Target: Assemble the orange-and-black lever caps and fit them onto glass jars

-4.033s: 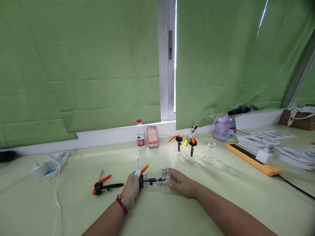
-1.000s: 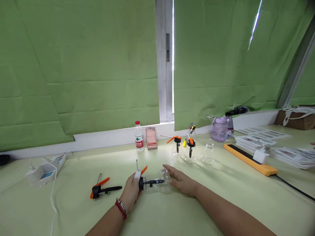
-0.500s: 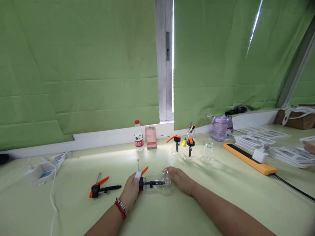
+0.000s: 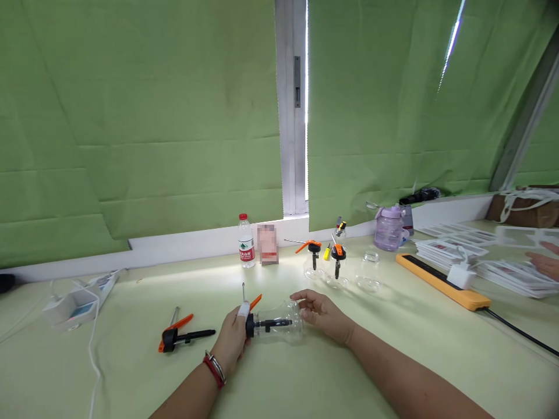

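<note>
A clear pump bottle [image 4: 282, 334] lies on its side, with a black-and-orange pump head at its neck and a dark tube inside. My left hand [image 4: 233, 334] is wrapped round the pump head. At the bottle's base is my right hand [image 4: 323, 317], its fingers apart and slightly curled; I cannot tell whether the fingertips touch the plastic. To the left lies a loose pump head [image 4: 186, 336] with an orange lever, a metal spout and a black tube. Further back, two upright pump bottles [image 4: 314, 262] carry similar heads, beside an uncapped clear bottle [image 4: 370, 272].
A water bottle [image 4: 247, 244] and a pinkish box [image 4: 268, 244] stand by the wall. A power strip [image 4: 443, 282], white-framed cards [image 4: 517, 278] and a purple jug [image 4: 388, 230] are at right. Another person's hand [image 4: 545, 262] shows there. A white cable [image 4: 92, 343] runs down the left.
My right hand has loosened at the bottle's base, its fingers lifting and spreading a little. My left hand keeps its hold. The other person's hand has come further into view.
</note>
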Tool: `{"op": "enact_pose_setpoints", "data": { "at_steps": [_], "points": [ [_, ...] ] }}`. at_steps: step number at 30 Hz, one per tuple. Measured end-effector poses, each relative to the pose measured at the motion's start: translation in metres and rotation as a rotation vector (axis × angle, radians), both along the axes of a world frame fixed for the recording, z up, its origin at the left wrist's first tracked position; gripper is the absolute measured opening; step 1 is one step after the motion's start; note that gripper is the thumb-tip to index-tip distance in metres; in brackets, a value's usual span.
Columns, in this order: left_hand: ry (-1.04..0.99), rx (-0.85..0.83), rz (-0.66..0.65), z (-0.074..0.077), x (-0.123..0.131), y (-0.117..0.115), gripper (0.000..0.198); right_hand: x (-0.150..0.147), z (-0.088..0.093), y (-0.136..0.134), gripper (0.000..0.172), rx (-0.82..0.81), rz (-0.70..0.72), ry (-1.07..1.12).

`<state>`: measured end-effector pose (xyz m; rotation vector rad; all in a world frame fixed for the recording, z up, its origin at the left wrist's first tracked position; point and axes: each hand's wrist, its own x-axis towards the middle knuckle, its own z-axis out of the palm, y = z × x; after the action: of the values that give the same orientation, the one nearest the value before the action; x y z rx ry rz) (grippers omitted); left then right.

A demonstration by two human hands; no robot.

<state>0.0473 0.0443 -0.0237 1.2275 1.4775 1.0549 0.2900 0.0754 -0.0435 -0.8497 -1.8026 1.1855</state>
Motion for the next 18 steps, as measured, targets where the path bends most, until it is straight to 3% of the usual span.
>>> {"op": "enact_pose_setpoints", "data": {
  "at_steps": [4, 9, 18],
  "points": [
    [-0.002, -0.019, 0.004, -0.001, -0.001, 0.0, 0.041, 0.002, 0.0, 0.001, 0.061, 0.061, 0.019, -0.069],
    [0.014, -0.006, 0.006, -0.002, -0.001, 0.0, 0.042, -0.007, 0.011, -0.004, 0.047, 0.081, 0.043, -0.106],
    [0.024, -0.008, -0.01, -0.003, -0.002, 0.001, 0.044, -0.014, 0.006, -0.006, 0.051, 0.033, -0.102, -0.138]
  ]
}}
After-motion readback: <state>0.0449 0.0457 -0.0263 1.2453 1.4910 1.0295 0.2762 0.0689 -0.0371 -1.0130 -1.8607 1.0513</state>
